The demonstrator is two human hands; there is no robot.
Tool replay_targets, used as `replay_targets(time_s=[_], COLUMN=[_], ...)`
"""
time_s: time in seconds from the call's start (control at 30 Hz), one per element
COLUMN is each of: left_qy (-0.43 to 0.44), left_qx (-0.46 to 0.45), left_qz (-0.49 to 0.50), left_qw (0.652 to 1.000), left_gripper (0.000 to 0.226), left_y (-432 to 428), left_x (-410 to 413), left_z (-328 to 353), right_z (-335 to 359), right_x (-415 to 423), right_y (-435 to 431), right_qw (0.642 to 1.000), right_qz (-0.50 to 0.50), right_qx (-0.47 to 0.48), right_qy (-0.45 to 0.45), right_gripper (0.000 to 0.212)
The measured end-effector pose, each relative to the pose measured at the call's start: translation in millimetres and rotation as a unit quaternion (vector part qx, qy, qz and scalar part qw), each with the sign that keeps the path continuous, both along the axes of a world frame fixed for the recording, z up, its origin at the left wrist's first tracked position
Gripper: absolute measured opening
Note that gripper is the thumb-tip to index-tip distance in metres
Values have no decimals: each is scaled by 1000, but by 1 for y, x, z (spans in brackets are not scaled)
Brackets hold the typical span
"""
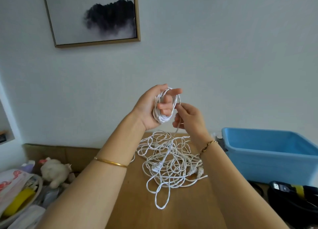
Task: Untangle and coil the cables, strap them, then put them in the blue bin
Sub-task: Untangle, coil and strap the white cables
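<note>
A tangled heap of white cables [169, 165] with several white plugs lies on the wooden table [137, 203]. Raised above it, my left hand [151, 106] holds a white coil [161, 116] wound around its fingers. Just to the right, my right hand [189, 119] pinches the white strand that runs from the coil down into the heap. The blue bin [268, 153] stands on the table at the right; what shows of its inside is bare.
Black cables with a yellow strap [296, 194] lie at the front right below the bin. Left of the table sit a plush toy [55, 172] and a basket of bags [19, 194]. A framed picture [93, 15] hangs on the wall.
</note>
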State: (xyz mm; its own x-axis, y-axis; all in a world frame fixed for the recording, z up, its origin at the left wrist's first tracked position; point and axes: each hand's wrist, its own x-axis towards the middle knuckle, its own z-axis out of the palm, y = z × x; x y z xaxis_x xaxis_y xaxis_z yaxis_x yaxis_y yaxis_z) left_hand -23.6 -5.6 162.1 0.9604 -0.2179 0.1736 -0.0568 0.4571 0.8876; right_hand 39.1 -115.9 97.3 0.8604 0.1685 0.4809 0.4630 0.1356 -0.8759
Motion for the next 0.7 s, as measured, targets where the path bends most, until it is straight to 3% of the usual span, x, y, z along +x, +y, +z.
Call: replay_targets(time_s=[0.1,0.17,0.27,0.37,0.43,0.5,0.6,0.7], left_qy=[8,-14,-70,-138,-173,-196,-237,-214], left_qx=[-91,-141,-191,-146,-51,98,371,599], left_qz=[-77,-64,45,170,256,350,415,375], left_qw=[993,988,978,965,950,911,796,674], left_gripper=[35,37,32,18,18,28,31,20], left_y=[12,18,22,32,42,50,53,52], left_x=[2,8,20,34,42,47,50,47], left_z=[-17,-24,-31,-41,-48,-57,-76,-91], right_z=[-17,-29,-43,-57,-69,-73,-61,-47], right_x=[1,-4,-9,-10,-11,-17,-24,-22], right_y=[-3,-2,0,0,-2,-3,-4,-10], right_qw=[999,990,961,929,916,910,909,919], right_qz=[18,59,68,85,114,129,139,49], right_qx=[-42,-125,-266,-360,-384,-393,-388,-363], right_qy=[-2,-4,-17,-27,-14,-19,-57,-143], right_gripper=[24,25,24,16,13,12,12,14])
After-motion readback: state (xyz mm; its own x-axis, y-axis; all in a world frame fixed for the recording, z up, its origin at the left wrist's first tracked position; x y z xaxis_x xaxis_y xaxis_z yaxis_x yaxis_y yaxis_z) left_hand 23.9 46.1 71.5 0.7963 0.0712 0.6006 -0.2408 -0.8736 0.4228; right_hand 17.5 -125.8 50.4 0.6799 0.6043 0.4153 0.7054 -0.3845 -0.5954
